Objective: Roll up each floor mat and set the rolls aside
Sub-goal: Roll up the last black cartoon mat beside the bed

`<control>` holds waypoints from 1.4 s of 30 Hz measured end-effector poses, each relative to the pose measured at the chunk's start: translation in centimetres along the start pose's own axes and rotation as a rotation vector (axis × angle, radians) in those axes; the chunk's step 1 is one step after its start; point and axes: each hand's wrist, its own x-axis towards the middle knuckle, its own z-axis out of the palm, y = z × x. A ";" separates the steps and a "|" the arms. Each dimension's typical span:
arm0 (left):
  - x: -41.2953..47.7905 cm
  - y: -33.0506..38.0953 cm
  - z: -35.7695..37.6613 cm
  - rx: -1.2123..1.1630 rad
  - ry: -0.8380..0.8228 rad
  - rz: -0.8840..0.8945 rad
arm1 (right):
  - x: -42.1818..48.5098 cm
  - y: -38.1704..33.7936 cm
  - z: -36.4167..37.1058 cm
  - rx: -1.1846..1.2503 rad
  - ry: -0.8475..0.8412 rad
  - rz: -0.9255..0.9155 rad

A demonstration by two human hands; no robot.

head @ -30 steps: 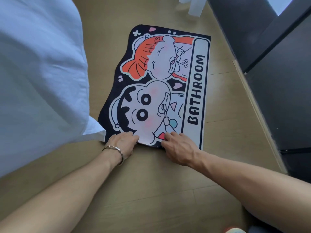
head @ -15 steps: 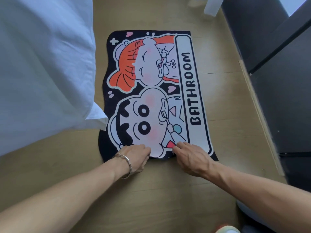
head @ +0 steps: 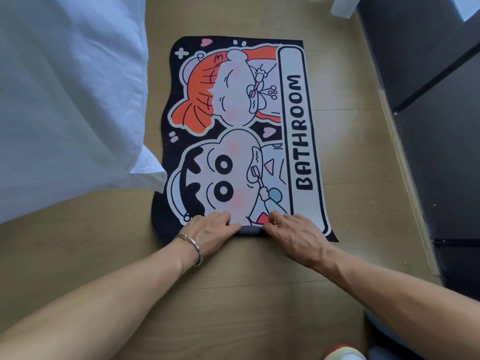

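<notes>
left hand [head: 210, 229], right hand [head: 296, 232] gripping part-hidden mat [head: 233, 105]

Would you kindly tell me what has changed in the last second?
The left hand and right hand have turned the near edge of the bathroom mat over, starting the roll; its dark underside shows between them. The rest still lies flat on the floor.

Wood-plank floor [head: 233, 294]. Cartoon bath mat [head: 298, 126] lies flat mid-floor, middle of its near edge folded up. White post [head: 342, 6] far right, shoe tip [head: 342, 354] near right.
</notes>
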 end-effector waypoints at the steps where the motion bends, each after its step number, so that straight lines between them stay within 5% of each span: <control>1: 0.2 -0.2 0.6 0.033 0.065 0.031 | -0.1 0.0 0.2 -0.007 0.001 0.002; 7: -0.3 0.6 1.7 0.291 0.137 0.169 | -0.1 0.0 0.5 -0.134 0.080 -0.046; 13: -0.2 1.5 1.1 0.301 0.132 0.088 | 0.3 -0.3 0.2 -0.193 0.062 -0.066; 21: 0.5 1.8 0.6 0.116 0.067 -0.058 | 0.6 0.4 0.1 0.116 -0.065 0.171; 31: 0.5 -0.5 0.3 -0.112 0.097 -0.061 | 0.9 1.2 0.1 0.147 -0.005 0.084; 38: 0.6 -0.9 1.3 0.204 0.230 0.058 | 1.4 1.1 0.0 -0.083 0.088 0.043; 42: -0.2 1.2 1.8 0.180 0.171 -0.054 | 1.2 0.3 0.2 -0.098 0.086 0.087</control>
